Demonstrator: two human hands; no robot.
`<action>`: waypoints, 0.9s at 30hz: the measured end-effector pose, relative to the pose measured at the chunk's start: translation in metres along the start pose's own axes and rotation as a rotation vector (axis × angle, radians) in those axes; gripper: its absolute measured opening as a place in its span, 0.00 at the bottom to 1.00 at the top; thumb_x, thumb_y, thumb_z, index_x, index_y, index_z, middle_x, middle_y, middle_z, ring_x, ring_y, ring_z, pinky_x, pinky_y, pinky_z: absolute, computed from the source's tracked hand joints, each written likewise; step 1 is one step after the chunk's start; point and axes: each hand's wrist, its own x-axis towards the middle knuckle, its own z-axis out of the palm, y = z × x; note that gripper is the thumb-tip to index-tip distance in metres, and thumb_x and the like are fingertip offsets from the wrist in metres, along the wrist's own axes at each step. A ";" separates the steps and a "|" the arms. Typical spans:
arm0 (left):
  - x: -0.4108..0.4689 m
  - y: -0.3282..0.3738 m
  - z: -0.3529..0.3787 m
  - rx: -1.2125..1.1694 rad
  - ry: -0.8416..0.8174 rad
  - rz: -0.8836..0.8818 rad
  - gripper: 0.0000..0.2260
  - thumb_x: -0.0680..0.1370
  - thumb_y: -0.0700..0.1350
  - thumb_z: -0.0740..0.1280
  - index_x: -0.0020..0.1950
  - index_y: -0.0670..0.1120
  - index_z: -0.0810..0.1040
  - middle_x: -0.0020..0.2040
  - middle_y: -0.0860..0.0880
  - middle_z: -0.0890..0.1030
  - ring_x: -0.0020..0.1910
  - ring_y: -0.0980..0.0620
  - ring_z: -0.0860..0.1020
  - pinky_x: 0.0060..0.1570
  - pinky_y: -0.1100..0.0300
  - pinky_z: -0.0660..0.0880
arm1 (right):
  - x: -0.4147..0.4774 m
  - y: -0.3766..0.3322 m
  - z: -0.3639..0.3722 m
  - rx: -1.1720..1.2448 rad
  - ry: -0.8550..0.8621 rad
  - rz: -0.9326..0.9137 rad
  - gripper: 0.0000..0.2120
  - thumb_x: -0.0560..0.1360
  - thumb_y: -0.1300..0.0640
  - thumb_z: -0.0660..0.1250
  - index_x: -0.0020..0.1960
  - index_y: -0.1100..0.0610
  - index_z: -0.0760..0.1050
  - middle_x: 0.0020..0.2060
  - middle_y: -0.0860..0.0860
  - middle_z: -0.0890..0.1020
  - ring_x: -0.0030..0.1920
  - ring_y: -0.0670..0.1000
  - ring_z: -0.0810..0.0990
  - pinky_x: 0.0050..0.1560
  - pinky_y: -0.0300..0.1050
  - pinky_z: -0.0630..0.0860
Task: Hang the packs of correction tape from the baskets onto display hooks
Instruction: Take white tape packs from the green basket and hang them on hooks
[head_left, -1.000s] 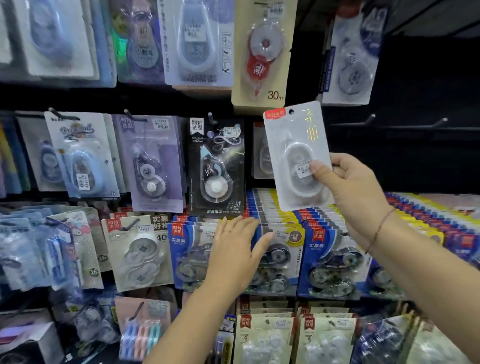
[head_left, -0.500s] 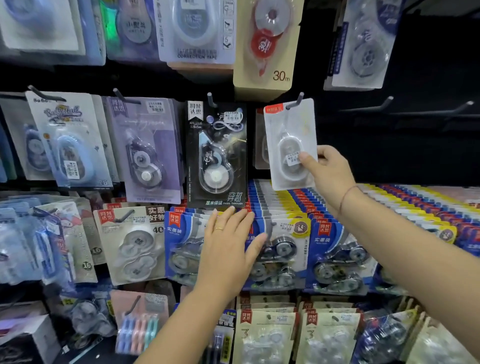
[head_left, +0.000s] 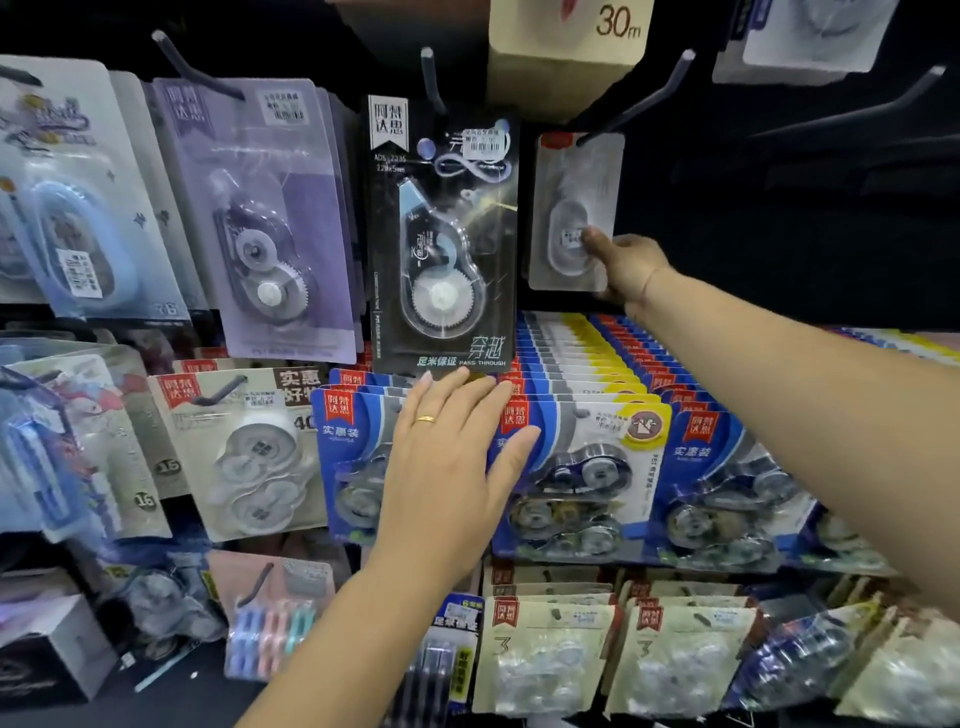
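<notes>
Dark backing board (head_left: 779, 218) fills the shop wall ahead, crowded with carded stationery hanging from black pegs. Biggest of the lot is the bank of blue multi-packs (head_left: 587, 467) in the middle row, stacked deep one behind another and running off to the right. Above them hangs a black pack (head_left: 441, 234) with a clear tape dispenser in its blister, and to its left a purple pack (head_left: 270, 218) of much the same kind. At the top edge sits the bottom of a beige pack (head_left: 566, 52) marked 30m. Both of the person's bare arms reach in from below. The left hand (head_left: 447, 467) lies flat on the front blue multi-packs, fingers straight and spread, fingertips just under the black pack's lower edge, holding nothing. The right hand (head_left: 631, 267) is further up and to the right, pinching the pale pack of correction tape (head_left: 571, 208) at its lower right side, thumb (head_left: 595, 239) pressed on the front of the blister. That pack hangs upright just beside the black one, its top on a black hook (head_left: 639, 96) that slants out toward us. A gold ring (head_left: 426, 419) sits on one finger of the left hand.
</notes>
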 end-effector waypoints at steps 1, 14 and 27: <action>0.000 0.000 0.000 -0.011 0.004 0.001 0.29 0.84 0.60 0.47 0.66 0.44 0.79 0.63 0.48 0.81 0.67 0.48 0.73 0.74 0.53 0.55 | 0.004 0.002 0.001 0.011 0.000 0.027 0.25 0.76 0.43 0.68 0.62 0.62 0.75 0.47 0.56 0.79 0.47 0.54 0.78 0.57 0.51 0.78; -0.092 0.073 -0.013 -0.344 -0.203 -0.077 0.22 0.83 0.56 0.53 0.64 0.44 0.79 0.61 0.47 0.80 0.62 0.48 0.74 0.62 0.54 0.65 | -0.199 0.019 -0.097 -0.075 -0.004 -0.553 0.05 0.77 0.54 0.66 0.49 0.54 0.71 0.42 0.46 0.76 0.44 0.46 0.77 0.47 0.39 0.76; -0.371 0.210 0.074 -0.597 -0.978 -1.137 0.28 0.80 0.62 0.58 0.68 0.40 0.74 0.66 0.41 0.76 0.66 0.43 0.74 0.66 0.50 0.69 | -0.510 0.336 -0.209 -0.411 -0.031 0.774 0.10 0.75 0.60 0.69 0.36 0.59 0.73 0.33 0.57 0.75 0.38 0.56 0.74 0.38 0.50 0.69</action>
